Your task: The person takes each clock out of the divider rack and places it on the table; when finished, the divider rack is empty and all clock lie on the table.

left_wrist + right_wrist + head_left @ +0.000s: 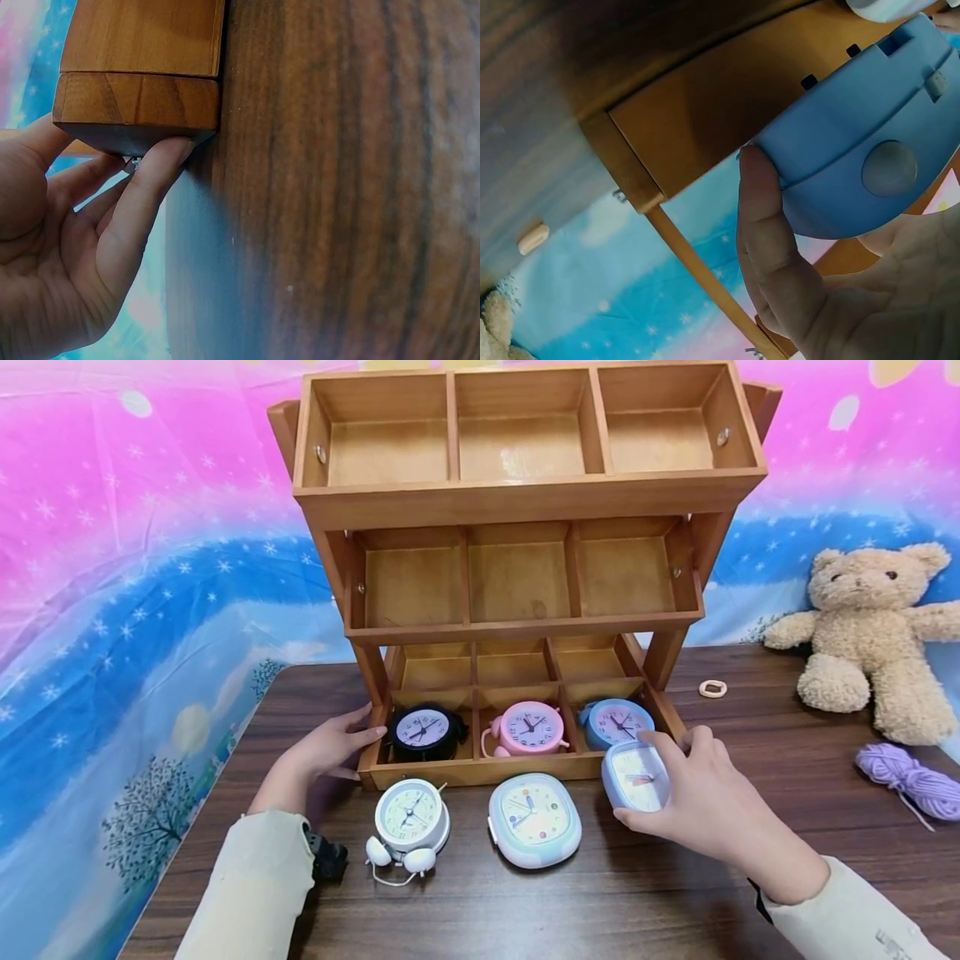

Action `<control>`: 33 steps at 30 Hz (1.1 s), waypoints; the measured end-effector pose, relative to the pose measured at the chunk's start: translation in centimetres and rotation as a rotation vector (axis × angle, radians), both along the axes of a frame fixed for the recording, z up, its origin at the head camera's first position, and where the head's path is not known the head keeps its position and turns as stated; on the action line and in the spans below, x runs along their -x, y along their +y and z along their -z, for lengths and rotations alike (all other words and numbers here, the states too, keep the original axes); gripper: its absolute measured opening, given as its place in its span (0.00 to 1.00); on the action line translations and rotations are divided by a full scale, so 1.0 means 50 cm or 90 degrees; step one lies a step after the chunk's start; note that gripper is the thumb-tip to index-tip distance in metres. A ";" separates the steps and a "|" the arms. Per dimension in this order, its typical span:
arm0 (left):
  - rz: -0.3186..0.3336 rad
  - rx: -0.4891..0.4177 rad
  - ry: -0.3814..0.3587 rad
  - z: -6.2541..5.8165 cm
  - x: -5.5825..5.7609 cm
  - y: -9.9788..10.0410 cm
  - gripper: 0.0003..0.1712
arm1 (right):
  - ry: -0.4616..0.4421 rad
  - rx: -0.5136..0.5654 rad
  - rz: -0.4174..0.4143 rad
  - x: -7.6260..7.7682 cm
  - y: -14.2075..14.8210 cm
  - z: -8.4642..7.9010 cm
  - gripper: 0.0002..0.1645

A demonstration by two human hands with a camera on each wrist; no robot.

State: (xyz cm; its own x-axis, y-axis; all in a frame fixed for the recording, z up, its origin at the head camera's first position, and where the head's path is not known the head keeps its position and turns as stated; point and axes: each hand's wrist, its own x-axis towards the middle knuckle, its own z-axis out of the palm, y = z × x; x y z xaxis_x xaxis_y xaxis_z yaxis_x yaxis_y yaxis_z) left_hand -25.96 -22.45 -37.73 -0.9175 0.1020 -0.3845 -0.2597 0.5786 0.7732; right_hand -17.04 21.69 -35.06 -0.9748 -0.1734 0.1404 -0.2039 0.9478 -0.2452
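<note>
My right hand (693, 789) grips a pale blue, rounded-square alarm clock (636, 777) by its edges, thumb below and fingers above. It overlaps the front right corner of a wooden shelf rack (528, 502). The right wrist view shows the clock's blue casing (847, 142) with a round grey button. My left hand (330, 747) touches the left side of the rack's bottom tier, fingers spread along it. Black (422, 728), pink (531, 728) and blue (617, 722) clocks occupy that tier's front compartments. Before it lie a white twin-bell clock (409, 814) and a white rounded-square clock (534, 821).
Above the clocks rise two more tiers with three compartments each. On the right of the dark wood table (480, 910) are a teddy bear (870, 627), purple yarn (911, 781) and a small pale oval ring (712, 688). A colourful cloth (150, 568) hangs behind.
</note>
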 end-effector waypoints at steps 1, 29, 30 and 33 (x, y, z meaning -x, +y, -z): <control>0.000 0.000 0.000 0.000 0.000 0.000 0.45 | 0.001 0.000 0.001 -0.001 0.000 0.004 0.58; 0.000 -0.018 0.001 0.006 -0.001 0.000 0.44 | -0.020 0.008 0.013 0.004 0.026 0.069 0.61; -0.001 -0.017 0.001 0.005 -0.001 0.000 0.44 | -0.018 0.009 0.012 0.004 0.026 0.071 0.61; -0.001 -0.016 0.001 0.004 -0.001 0.000 0.44 | -0.015 0.011 0.011 0.004 0.027 0.075 0.61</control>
State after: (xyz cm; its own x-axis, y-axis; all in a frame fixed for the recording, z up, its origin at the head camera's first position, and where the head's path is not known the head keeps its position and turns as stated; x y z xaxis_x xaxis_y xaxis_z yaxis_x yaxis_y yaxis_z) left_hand -25.93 -22.43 -37.94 -0.9180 0.1109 -0.3807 -0.2593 0.5583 0.7881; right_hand -17.22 23.05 -38.82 -0.9808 -0.1542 0.1195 -0.1813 0.9468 -0.2659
